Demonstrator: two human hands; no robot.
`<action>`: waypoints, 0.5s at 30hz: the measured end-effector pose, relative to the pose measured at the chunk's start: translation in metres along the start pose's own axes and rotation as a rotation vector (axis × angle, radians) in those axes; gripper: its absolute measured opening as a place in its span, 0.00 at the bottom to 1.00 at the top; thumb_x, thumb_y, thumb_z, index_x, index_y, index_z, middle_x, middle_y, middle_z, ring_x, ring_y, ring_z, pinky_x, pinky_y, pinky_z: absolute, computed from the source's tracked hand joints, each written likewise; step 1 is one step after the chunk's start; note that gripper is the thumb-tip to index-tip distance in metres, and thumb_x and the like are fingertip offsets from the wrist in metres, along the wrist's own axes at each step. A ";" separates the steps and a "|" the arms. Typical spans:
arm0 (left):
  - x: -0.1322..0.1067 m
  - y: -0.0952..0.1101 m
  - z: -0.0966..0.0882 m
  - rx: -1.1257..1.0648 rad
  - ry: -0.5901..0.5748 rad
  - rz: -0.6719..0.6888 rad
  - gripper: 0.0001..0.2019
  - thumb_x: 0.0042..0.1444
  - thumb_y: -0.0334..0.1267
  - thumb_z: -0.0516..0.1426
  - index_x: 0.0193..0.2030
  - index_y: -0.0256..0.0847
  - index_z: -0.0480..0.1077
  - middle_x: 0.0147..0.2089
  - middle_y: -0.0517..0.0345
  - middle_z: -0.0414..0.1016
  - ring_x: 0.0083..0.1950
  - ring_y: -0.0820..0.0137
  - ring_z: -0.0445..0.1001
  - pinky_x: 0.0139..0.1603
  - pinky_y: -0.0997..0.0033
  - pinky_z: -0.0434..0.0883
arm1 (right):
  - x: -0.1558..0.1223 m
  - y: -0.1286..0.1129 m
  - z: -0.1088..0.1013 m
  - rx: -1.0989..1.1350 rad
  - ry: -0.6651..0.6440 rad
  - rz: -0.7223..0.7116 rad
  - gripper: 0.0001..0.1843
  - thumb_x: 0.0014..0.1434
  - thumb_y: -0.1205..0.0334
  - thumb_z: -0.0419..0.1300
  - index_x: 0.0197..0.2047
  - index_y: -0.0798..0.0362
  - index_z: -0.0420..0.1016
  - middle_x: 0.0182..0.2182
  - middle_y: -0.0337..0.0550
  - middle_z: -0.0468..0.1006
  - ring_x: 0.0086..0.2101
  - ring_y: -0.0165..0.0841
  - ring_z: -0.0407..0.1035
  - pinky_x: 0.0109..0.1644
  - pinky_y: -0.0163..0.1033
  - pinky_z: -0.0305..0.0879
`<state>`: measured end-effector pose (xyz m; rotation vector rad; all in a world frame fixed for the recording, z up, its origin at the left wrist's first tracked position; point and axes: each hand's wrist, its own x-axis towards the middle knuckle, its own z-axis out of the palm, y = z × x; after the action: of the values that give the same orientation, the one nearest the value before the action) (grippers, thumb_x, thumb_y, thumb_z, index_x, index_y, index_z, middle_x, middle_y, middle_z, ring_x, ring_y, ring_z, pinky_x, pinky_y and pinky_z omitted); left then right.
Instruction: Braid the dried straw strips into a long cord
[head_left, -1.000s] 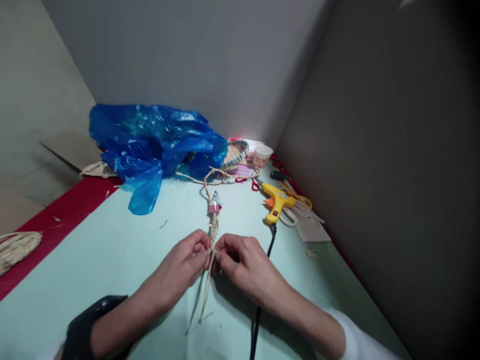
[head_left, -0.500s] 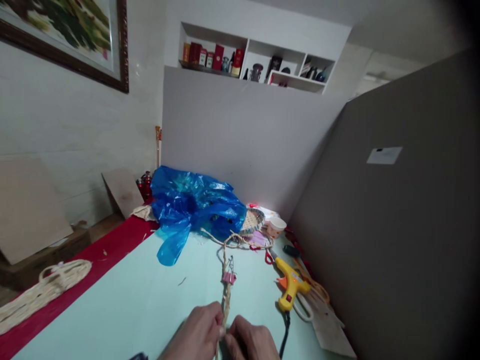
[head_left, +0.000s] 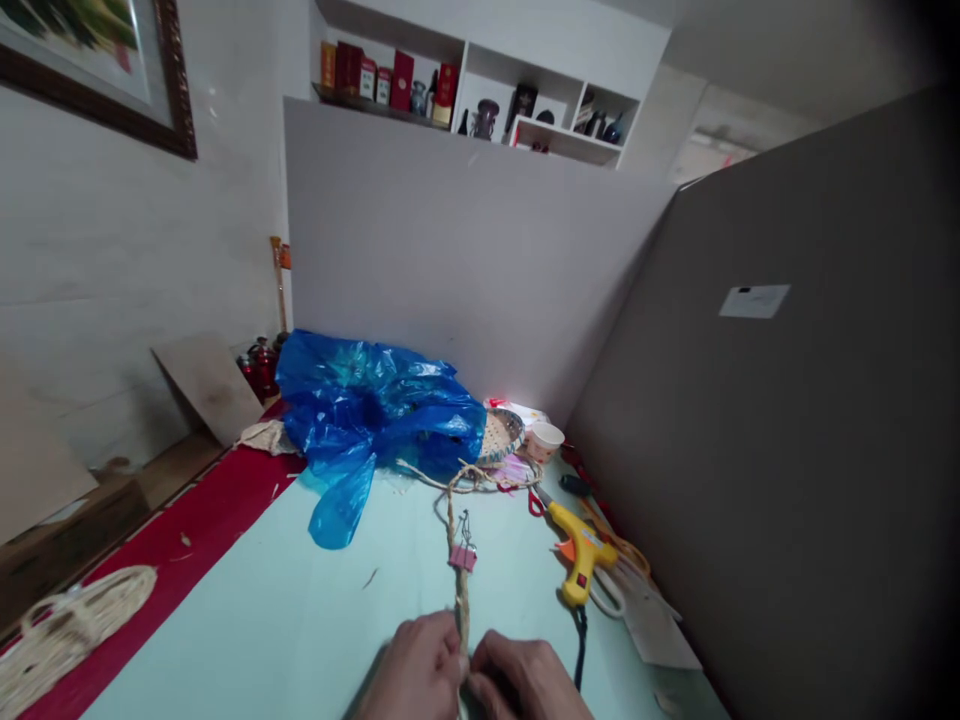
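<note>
Centrally, a pink binder clip grips a twisted straw cord that lies on the pale green tabletop. From the clip, the cord runs toward the person, down between the two hands, and on the far side it bends into loose loops. The left hand, nearer the person than the clip and a little to its left, has its fingers closed on the cord. The right hand, on the near side of the clip and to its right, is curled with its fingertips at the cord; whether it pinches a strand I cannot tell, since the fingers hide the spot and the lower frame edge cuts off both hands.

To the right of the clip lies a yellow glue gun, its black cable trailing toward the person. Beyond the clip and to its left sits a crumpled blue plastic bag. A woven basket stands beyond the clip, slightly to its right, with a paper cup just beside it. Well to the left of the clip, a flat woven straw piece rests on the red strip.
</note>
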<state>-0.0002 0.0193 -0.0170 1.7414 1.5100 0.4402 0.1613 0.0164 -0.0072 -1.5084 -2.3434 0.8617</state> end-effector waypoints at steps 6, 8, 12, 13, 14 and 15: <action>-0.023 0.013 -0.007 0.255 0.098 0.040 0.14 0.61 0.33 0.44 0.40 0.40 0.70 0.41 0.47 0.77 0.42 0.60 0.75 0.43 0.63 0.66 | -0.011 -0.010 -0.009 -0.020 -0.027 -0.179 0.10 0.62 0.64 0.49 0.37 0.54 0.72 0.33 0.45 0.78 0.32 0.31 0.71 0.36 0.31 0.61; -0.025 0.011 -0.006 0.321 0.131 0.054 0.15 0.61 0.33 0.44 0.41 0.41 0.71 0.44 0.46 0.75 0.47 0.60 0.73 0.48 0.62 0.65 | -0.015 -0.011 -0.014 -0.038 -0.041 -0.208 0.10 0.62 0.64 0.50 0.38 0.54 0.72 0.33 0.44 0.79 0.32 0.31 0.71 0.36 0.31 0.60; -0.023 0.009 -0.011 0.370 0.104 0.046 0.13 0.61 0.34 0.44 0.36 0.41 0.70 0.42 0.50 0.73 0.43 0.62 0.74 0.43 0.64 0.65 | -0.012 -0.011 -0.035 -0.141 0.038 -0.190 0.12 0.63 0.62 0.51 0.42 0.54 0.75 0.36 0.47 0.79 0.37 0.33 0.71 0.41 0.32 0.61; -0.022 0.009 -0.013 0.376 0.094 0.050 0.13 0.61 0.34 0.44 0.34 0.41 0.69 0.40 0.51 0.72 0.41 0.63 0.73 0.42 0.64 0.64 | -0.006 -0.011 -0.042 -0.163 0.079 -0.161 0.13 0.64 0.62 0.51 0.44 0.54 0.75 0.37 0.48 0.79 0.38 0.33 0.72 0.42 0.32 0.61; -0.021 0.009 -0.015 0.379 0.087 0.053 0.12 0.61 0.34 0.44 0.33 0.41 0.68 0.39 0.51 0.72 0.40 0.63 0.73 0.41 0.65 0.64 | 0.001 -0.009 -0.050 -0.189 0.105 -0.125 0.15 0.64 0.63 0.50 0.47 0.54 0.75 0.40 0.49 0.79 0.39 0.33 0.72 0.42 0.33 0.61; -0.021 0.009 -0.017 0.381 0.079 0.054 0.12 0.61 0.34 0.44 0.32 0.41 0.67 0.38 0.52 0.72 0.40 0.64 0.73 0.41 0.66 0.64 | 0.011 -0.007 -0.057 -0.230 0.113 -0.089 0.16 0.65 0.63 0.49 0.48 0.55 0.75 0.40 0.50 0.80 0.39 0.34 0.73 0.42 0.33 0.61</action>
<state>-0.0106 0.0048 0.0053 2.0813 1.6890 0.2619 0.1783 0.0442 0.0418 -1.4789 -2.4718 0.4867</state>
